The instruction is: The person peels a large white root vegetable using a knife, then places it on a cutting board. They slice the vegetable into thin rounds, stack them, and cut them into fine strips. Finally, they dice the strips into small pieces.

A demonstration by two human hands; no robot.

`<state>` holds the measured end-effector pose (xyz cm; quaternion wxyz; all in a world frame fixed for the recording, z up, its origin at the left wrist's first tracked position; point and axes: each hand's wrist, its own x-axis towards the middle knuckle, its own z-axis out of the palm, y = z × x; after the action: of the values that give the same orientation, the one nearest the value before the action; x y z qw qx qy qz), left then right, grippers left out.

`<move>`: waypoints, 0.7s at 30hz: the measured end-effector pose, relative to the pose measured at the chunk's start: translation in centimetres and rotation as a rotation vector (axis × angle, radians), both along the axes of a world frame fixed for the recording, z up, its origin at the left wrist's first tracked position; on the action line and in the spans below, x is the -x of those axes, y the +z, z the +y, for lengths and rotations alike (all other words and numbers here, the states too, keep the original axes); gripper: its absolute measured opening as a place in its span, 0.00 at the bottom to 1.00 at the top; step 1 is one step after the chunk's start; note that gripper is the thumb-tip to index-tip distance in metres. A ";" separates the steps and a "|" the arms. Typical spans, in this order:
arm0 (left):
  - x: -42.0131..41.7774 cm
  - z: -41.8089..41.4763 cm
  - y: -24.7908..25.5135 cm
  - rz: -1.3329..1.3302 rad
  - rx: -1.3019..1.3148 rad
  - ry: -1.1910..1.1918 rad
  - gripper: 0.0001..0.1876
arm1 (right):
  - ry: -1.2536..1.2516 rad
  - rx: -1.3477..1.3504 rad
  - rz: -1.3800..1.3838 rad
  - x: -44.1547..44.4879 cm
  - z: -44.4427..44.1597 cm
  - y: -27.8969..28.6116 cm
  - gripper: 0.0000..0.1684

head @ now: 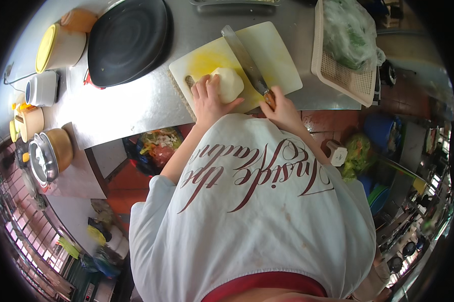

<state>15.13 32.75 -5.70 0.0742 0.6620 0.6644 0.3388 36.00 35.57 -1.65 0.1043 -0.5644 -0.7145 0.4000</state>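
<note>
A pale peeled vegetable [230, 86], rounded with flat-cut facets, rests on a white plastic cutting board [276, 49] with yellow stains. My left hand [209, 99] grips it from the near left side, fingers over its top and thumb along its near edge. In my right hand [281, 109] is the wooden handle of a large kitchen knife [246, 60]. Its broad blade slants away to the upper left across the board, just right of the vegetable and apart from it. Beneath the board's left edge shows a strip of woven, rope-like material [181, 96].
Black square plate [129, 41] lies left on the steel table [117, 109]. A lidded white tub [62, 47] stands beyond it. At right, a beige plastic basket [344, 81] holds bagged greens [349, 37]. A metal tray [234, 2] sits at the far edge. Below, a scrap bin [161, 145] holds peelings.
</note>
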 end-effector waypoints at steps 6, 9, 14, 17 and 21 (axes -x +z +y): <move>0.0 1.2 2.1 0.004 0.034 -0.007 0.35 | 0.082 -0.246 0.084 2.2 2.0 -1.4 0.14; 0.2 1.5 2.8 -0.090 0.102 0.035 0.22 | 0.124 -0.251 0.049 2.1 2.5 -1.7 0.16; -1.3 3.7 4.0 -0.087 0.226 0.062 0.13 | 0.191 -0.341 -0.064 2.9 0.8 0.8 0.19; -1.8 4.4 4.4 -0.008 0.251 0.094 0.11 | 0.195 -0.217 -0.160 2.5 -1.6 2.8 0.20; -1.6 4.5 4.0 -0.026 0.268 0.081 0.10 | 0.238 -0.241 -0.139 0.0 -3.6 3.2 0.21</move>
<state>16.76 37.24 -1.66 0.1567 0.6145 0.7288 0.2582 36.02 32.00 1.57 0.0734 -0.4857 -0.8244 0.2810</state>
